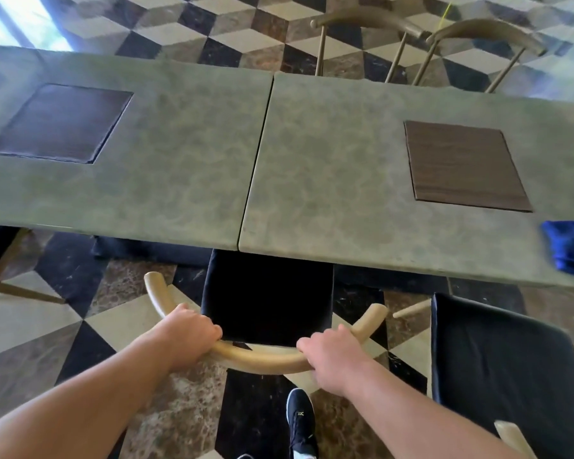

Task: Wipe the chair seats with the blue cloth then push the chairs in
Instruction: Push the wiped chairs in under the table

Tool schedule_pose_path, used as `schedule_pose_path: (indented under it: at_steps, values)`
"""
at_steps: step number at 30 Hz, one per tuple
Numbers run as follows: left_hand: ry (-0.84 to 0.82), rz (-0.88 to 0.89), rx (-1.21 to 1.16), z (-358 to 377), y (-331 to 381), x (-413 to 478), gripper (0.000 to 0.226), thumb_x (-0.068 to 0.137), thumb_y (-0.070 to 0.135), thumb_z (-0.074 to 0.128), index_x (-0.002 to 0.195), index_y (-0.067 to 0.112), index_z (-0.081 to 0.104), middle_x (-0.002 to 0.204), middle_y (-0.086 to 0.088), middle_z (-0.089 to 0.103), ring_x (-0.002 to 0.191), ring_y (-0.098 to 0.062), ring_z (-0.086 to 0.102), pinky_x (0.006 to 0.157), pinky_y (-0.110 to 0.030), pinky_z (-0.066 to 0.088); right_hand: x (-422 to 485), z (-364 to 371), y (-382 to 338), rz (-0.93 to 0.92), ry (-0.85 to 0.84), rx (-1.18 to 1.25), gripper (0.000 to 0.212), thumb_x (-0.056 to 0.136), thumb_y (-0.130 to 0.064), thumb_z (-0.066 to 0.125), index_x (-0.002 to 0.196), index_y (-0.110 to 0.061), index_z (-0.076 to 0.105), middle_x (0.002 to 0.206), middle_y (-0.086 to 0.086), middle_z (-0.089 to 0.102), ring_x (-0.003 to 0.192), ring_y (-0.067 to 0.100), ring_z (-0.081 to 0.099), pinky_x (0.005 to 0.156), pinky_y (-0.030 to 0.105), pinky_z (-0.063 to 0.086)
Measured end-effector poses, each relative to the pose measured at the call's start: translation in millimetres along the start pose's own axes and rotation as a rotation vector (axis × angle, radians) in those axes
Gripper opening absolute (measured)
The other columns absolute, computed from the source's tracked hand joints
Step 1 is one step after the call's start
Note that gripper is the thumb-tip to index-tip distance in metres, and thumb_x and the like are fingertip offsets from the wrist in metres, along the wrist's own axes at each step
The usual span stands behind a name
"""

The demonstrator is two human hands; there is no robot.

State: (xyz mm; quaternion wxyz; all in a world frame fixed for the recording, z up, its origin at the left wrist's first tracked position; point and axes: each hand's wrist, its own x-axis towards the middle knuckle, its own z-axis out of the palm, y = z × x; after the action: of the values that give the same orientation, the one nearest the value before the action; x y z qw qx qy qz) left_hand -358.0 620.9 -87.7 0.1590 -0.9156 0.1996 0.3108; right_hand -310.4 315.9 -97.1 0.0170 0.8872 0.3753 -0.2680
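A chair with a curved tan backrest (262, 359) and a dark seat (267, 296) stands in front of me, its seat partly under the grey-green table (186, 167). My left hand (189, 332) grips the backrest on its left side. My right hand (332, 356) grips it on the right. The blue cloth (572, 246) lies bunched on the table's near right edge, away from both hands. A second dark-seated chair (504, 369) stands to my right, pulled out from the table.
Two dark placemats (60, 122) (464, 165) lie on the table. Two tan chairs (421, 38) stand at the far side. Another chair's wooden frame (4, 279) shows at the left. My dark shoe (300, 422) is on the patterned tile floor.
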Motion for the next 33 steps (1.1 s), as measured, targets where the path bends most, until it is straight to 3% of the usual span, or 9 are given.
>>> schedule_pose_path:
  at_steps: [3, 9, 12, 16, 22, 25, 28, 31, 33]
  values:
    - [0.02, -0.038, -0.002, -6, -10, 11, 0.02, 0.095, 0.025, 0.065, 0.113, 0.033, 0.06, 0.108, 0.007, 0.072, 0.099, -0.019, 0.07, 0.093, -0.041, 0.048, 15, -16, 9, -0.001, -0.012, -0.043, 0.023, 0.089, -0.016, 0.067, 0.095, -0.029, 0.049, 0.09, -0.003, 0.062, 0.086, 0.027, 0.061, 0.097, 0.052, 0.041]
    - [0.049, -0.096, -0.003, -15, -24, 53, 0.022, 0.093, 0.02, 0.065, 0.111, 0.031, 0.06, 0.102, 0.008, 0.071, 0.094, -0.019, 0.07, 0.085, -0.041, 0.042, 50, -32, 42, 0.001, -0.006, -0.091, 0.021, 0.09, -0.019, 0.068, 0.095, -0.03, 0.05, 0.09, -0.003, 0.063, 0.086, 0.027, 0.064, 0.091, 0.053, 0.043]
    - [0.073, -0.103, 0.005, -19, -32, 72, 0.023, 0.093, 0.02, 0.067, 0.112, 0.031, 0.06, 0.102, 0.008, 0.071, 0.095, -0.018, 0.07, 0.089, -0.041, 0.043, 64, -33, 54, 0.0, -0.006, -0.09, 0.025, 0.089, -0.021, 0.07, 0.092, -0.031, 0.046, 0.086, -0.006, 0.06, 0.081, 0.024, 0.061, 0.089, 0.051, 0.044]
    - [0.039, -0.084, -0.009, -10, -32, 85, 0.026, 0.094, 0.022, 0.07, 0.116, 0.032, 0.06, 0.105, 0.008, 0.071, 0.095, -0.017, 0.069, 0.087, -0.039, 0.044, 73, -21, 55, 0.015, 0.0, -0.11, 0.018, 0.092, -0.022, 0.067, 0.106, -0.027, 0.056, 0.096, -0.002, 0.067, 0.09, 0.028, 0.065, 0.091, 0.053, 0.044]
    - [0.052, -0.098, -0.059, 5, -34, 83, 0.028, 0.095, 0.024, 0.068, 0.12, 0.033, 0.059, 0.104, 0.008, 0.07, 0.097, -0.017, 0.067, 0.09, -0.037, 0.049, 80, -17, 48, 0.007, 0.008, -0.163, 0.021, 0.092, -0.024, 0.068, 0.109, -0.026, 0.056, 0.095, 0.0, 0.066, 0.086, 0.029, 0.064, 0.084, 0.049, 0.043]
    - [0.077, -0.128, -0.124, 4, -24, 81, 0.027, 0.095, 0.033, 0.068, 0.121, 0.031, 0.06, 0.107, 0.007, 0.068, 0.099, -0.018, 0.066, 0.094, -0.039, 0.05, 73, -16, 46, 0.03, 0.007, -0.158, 0.021, 0.092, -0.024, 0.068, 0.108, -0.025, 0.055, 0.095, 0.001, 0.066, 0.088, 0.028, 0.064, 0.084, 0.048, 0.045]
    - [0.104, -0.138, -0.203, -1, -6, 73, 0.032, 0.092, 0.045, 0.067, 0.119, 0.031, 0.059, 0.11, 0.007, 0.068, 0.102, -0.019, 0.065, 0.093, -0.04, 0.05, 56, -14, 42, 0.062, 0.004, -0.149, 0.022, 0.092, -0.026, 0.067, 0.111, -0.023, 0.055, 0.099, 0.002, 0.066, 0.09, 0.028, 0.063, 0.085, 0.046, 0.047]
    - [0.143, -0.128, -0.204, -7, 16, 63, 0.029, 0.095, 0.043, 0.06, 0.121, 0.029, 0.059, 0.109, 0.005, 0.068, 0.1, -0.02, 0.065, 0.089, -0.04, 0.052, 34, -11, 38, 0.086, 0.064, -0.124, 0.016, 0.096, -0.024, 0.062, 0.111, -0.022, 0.058, 0.098, 0.003, 0.066, 0.092, 0.027, 0.063, 0.093, 0.047, 0.05]
    - [0.176, -0.133, -0.243, -12, 31, 57, 0.039, 0.096, 0.045, 0.057, 0.131, 0.03, 0.056, 0.12, 0.005, 0.066, 0.109, -0.021, 0.063, 0.096, -0.044, 0.052, 19, -7, 36, 0.098, 0.128, -0.06, 0.027, 0.096, -0.026, 0.061, 0.123, -0.022, 0.058, 0.111, 0.004, 0.066, 0.106, 0.029, 0.062, 0.103, 0.049, 0.047]
